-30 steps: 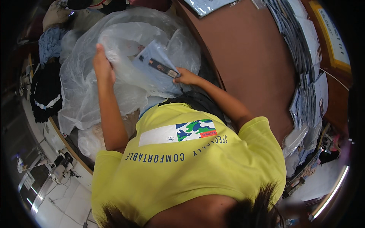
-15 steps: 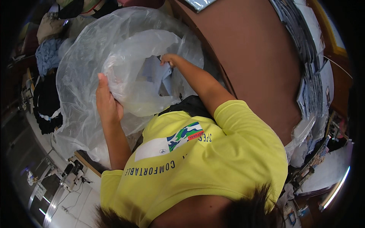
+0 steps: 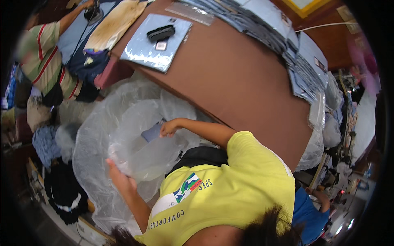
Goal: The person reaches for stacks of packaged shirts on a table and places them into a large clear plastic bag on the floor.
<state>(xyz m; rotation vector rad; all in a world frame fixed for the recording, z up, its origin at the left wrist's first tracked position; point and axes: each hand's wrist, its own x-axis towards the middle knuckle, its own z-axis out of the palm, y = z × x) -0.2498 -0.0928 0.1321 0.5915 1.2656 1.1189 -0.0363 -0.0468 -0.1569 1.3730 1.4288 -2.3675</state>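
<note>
"Since half a second ago, the view has swung toward the table [image 3: 230,78], and less of the blue garment [image 3: 151,134] shows."

"Where is it?"

"Within the plastic bag's [image 3: 92,135] mouth, beside the right hand [image 3: 170,127]."

"Gripped?"

"Can't tell; those fingers are curled. The left hand [image 3: 125,183] is at the bag's edge, thumb raised, its fingers' grip hidden."

"Which step?"

"Probably placing the garment inside. Next calls for freeing the right fingers while the mouth stays wide."

"And around?"

"The brown table bears a packed garment [image 3: 154,54] under a black object [image 3: 161,33], plus stacked blue packs [image 3: 305,76]. Upper left, a striped-shirted co-worker [image 3: 43,61] holds an iron [image 3: 93,14]."
</note>
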